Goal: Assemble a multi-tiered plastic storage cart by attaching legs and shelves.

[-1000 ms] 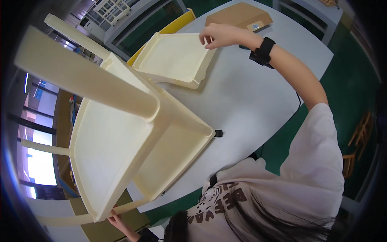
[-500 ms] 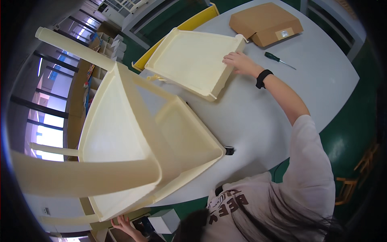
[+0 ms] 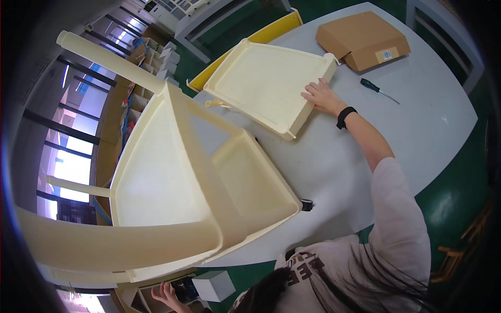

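Observation:
My right hand [image 3: 324, 99] is at the near right edge of a shallow cream plastic tray [image 3: 266, 78], fingers curled over its rim and palm against the outer wall. The tray lies on the grey table. To its left stands a large cream cart frame [image 3: 162, 177], tipped over, with another tray section [image 3: 255, 177], long round posts [image 3: 109, 60] and a black caster [image 3: 307, 205] at one corner. My left hand [image 3: 168, 298] is just below the frame's lower edge, fingers spread, holding nothing. Part of that hand is cut off by the picture's lower edge.
On the grey table [image 3: 422, 120] lie a green-handled screwdriver [image 3: 371, 86] and a brown cardboard box [image 3: 360, 39]. A yellow panel [image 3: 274, 26] stands behind the tray. A white box [image 3: 215, 286] and shelving are beside my left hand. Wooden stools [image 3: 449, 261] stand at right.
The view has shifted, so everything sits a little further right and lower. My right hand has slid slightly nearer along the tray's edge. My left hand has come away from the cart frame's edge.

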